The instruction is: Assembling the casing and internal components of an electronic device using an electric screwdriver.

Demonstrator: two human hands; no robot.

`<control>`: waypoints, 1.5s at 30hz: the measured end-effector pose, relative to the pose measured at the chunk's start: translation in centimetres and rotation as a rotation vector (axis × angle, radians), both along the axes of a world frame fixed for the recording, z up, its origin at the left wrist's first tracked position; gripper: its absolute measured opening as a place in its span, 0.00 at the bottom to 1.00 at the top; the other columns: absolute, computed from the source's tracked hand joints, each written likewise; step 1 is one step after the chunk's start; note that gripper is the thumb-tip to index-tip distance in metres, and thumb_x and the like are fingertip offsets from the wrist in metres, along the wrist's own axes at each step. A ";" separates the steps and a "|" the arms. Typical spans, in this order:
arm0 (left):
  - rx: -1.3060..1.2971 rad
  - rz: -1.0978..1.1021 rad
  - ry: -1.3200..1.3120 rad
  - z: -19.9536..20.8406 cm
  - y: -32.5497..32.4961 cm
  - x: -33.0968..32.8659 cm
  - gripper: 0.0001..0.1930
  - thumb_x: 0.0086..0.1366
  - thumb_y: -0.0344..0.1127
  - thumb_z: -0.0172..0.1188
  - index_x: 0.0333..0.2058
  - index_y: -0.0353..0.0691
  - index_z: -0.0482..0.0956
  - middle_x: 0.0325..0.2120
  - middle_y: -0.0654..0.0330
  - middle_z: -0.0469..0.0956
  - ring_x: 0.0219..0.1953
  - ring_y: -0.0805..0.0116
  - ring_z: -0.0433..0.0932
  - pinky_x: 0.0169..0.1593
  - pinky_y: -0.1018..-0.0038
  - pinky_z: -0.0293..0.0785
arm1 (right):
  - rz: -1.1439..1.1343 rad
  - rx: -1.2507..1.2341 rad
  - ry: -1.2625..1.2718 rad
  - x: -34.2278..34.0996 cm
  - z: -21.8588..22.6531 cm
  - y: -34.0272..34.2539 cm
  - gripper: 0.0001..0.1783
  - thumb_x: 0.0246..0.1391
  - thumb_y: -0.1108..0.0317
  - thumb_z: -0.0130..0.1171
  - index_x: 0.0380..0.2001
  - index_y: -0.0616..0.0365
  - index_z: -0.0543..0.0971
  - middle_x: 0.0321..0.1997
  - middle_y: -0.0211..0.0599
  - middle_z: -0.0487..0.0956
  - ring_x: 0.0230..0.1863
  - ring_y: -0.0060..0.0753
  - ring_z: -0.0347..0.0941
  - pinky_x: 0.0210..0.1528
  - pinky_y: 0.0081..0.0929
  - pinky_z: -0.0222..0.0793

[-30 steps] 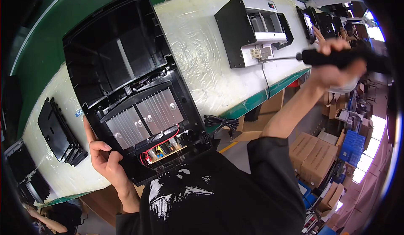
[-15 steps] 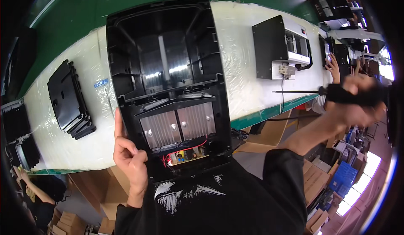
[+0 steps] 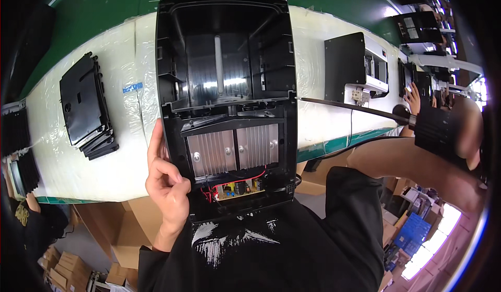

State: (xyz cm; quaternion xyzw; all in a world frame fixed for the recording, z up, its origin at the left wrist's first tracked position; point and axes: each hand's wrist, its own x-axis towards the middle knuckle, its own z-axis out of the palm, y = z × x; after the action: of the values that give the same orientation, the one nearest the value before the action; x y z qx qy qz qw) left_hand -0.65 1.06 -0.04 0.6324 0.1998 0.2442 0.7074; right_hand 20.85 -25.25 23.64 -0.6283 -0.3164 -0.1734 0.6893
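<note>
In front of me lies a black plastic housing (image 3: 224,10), its open inside facing up. Two ribbed metal heat sinks (image 3: 213,151) sit in its near half. Below them is a circuit board (image 3: 241,190) with red wires. My left hand (image 3: 169,190) grips the housing's left side, index finger stretched along the edge and the other fingers curled. Out to the right, my right hand (image 3: 472,135), partly blurred, is closed round a black electric screwdriver (image 3: 436,127). Its long thin shaft points left, the tip appearing at the housing's right edge; I cannot tell whether they touch.
Stacked black panels (image 3: 83,101) lie to the left on the plastic-wrapped white table mat (image 3: 138,161). A black and white device (image 3: 347,62) stands to the right. Cardboard boxes (image 3: 112,224) are below the table edge. Other people's hands (image 3: 414,101) show at the far right and left.
The screwdriver has swung so its tip is now at the housing's right edge. The housing and the table appear shifted in view. My left hand keeps its grip.
</note>
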 end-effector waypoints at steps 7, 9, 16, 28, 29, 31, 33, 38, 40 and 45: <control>0.013 -0.020 0.000 -0.2 -0.1 0.4 0.11 0.36 0.15 0.42 0.17 0.41 0.58 0.61 0.35 0.50 0.67 0.45 0.43 0.66 0.57 0.35 | 0.249 -0.011 0.055 -0.1 -6.9 7.1 0.40 0.48 0.29 0.41 0.31 0.64 0.67 0.20 0.39 0.68 0.19 0.32 0.67 0.20 0.26 0.66; 0.032 -0.009 0.020 -0.2 -0.1 0.2 0.11 0.36 0.15 0.42 0.17 0.41 0.59 0.61 0.35 0.50 0.67 0.45 0.43 0.66 0.57 0.35 | 0.324 -0.010 0.069 1.2 -8.3 7.3 0.41 0.46 0.27 0.42 0.30 0.63 0.67 0.20 0.37 0.67 0.19 0.29 0.66 0.20 0.24 0.64; 0.044 -0.011 0.050 -0.1 -0.3 0.2 0.11 0.36 0.15 0.42 0.17 0.41 0.59 0.61 0.35 0.50 0.67 0.46 0.44 0.66 0.58 0.35 | 0.457 0.027 0.090 0.8 -13.2 9.0 0.47 0.38 0.18 0.39 0.27 0.61 0.67 0.18 0.33 0.67 0.17 0.26 0.66 0.20 0.20 0.64; 0.093 -0.002 0.049 -0.5 -0.3 0.2 0.11 0.36 0.17 0.43 0.17 0.43 0.59 0.61 0.34 0.49 0.67 0.45 0.44 0.66 0.56 0.34 | 0.338 0.105 0.070 0.2 -14.7 9.2 0.48 0.38 0.18 0.39 0.27 0.61 0.67 0.18 0.35 0.67 0.16 0.26 0.65 0.21 0.22 0.65; 0.091 -0.003 0.047 -0.5 -0.3 0.2 0.10 0.36 0.17 0.43 0.17 0.43 0.59 0.61 0.34 0.49 0.67 0.45 0.44 0.66 0.56 0.35 | 0.371 0.092 0.077 0.2 -14.6 9.0 0.47 0.38 0.19 0.41 0.27 0.61 0.67 0.18 0.35 0.67 0.16 0.26 0.65 0.21 0.22 0.65; 0.089 -0.005 0.048 -0.5 -0.4 0.2 0.10 0.36 0.18 0.43 0.17 0.43 0.59 0.61 0.34 0.49 0.67 0.45 0.44 0.66 0.56 0.35 | 0.404 0.079 0.086 0.1 -14.4 8.9 0.46 0.38 0.20 0.43 0.28 0.61 0.67 0.18 0.36 0.67 0.16 0.26 0.65 0.21 0.22 0.65; 0.083 -0.002 0.049 -0.6 -0.3 0.1 0.10 0.37 0.18 0.43 0.17 0.42 0.60 0.61 0.34 0.49 0.67 0.44 0.44 0.66 0.56 0.36 | 0.430 0.042 0.107 -0.1 -14.1 8.9 0.45 0.38 0.21 0.46 0.28 0.61 0.67 0.18 0.36 0.67 0.17 0.25 0.64 0.21 0.22 0.65; 0.080 0.014 0.076 -0.5 -0.3 0.0 0.10 0.37 0.18 0.43 0.17 0.42 0.60 0.61 0.35 0.49 0.67 0.44 0.44 0.66 0.57 0.36 | 0.563 -0.117 0.059 1.1 -13.0 8.0 0.45 0.39 0.22 0.47 0.30 0.61 0.67 0.20 0.36 0.67 0.20 0.26 0.65 0.23 0.20 0.64; 0.085 0.011 0.081 -0.5 -0.2 0.0 0.10 0.37 0.17 0.43 0.17 0.42 0.60 0.62 0.35 0.49 0.67 0.44 0.44 0.66 0.57 0.36 | 0.624 -0.221 0.020 1.4 -12.7 7.7 0.45 0.39 0.22 0.47 0.30 0.61 0.66 0.21 0.36 0.68 0.21 0.26 0.66 0.24 0.20 0.64; 0.074 0.023 0.072 -0.6 -0.4 0.2 0.11 0.33 0.19 0.43 0.16 0.43 0.56 0.62 0.38 0.51 0.67 0.48 0.44 0.66 0.59 0.32 | 0.529 -0.061 0.067 0.7 -13.0 8.0 0.44 0.40 0.23 0.47 0.30 0.62 0.66 0.21 0.36 0.67 0.20 0.26 0.66 0.23 0.20 0.64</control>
State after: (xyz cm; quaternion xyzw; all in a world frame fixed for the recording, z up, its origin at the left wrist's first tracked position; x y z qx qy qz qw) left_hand -0.48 0.66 -0.65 0.6643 0.2230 0.2366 0.6731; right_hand 21.56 -17.26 10.63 -0.5497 -0.4516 0.0432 0.7015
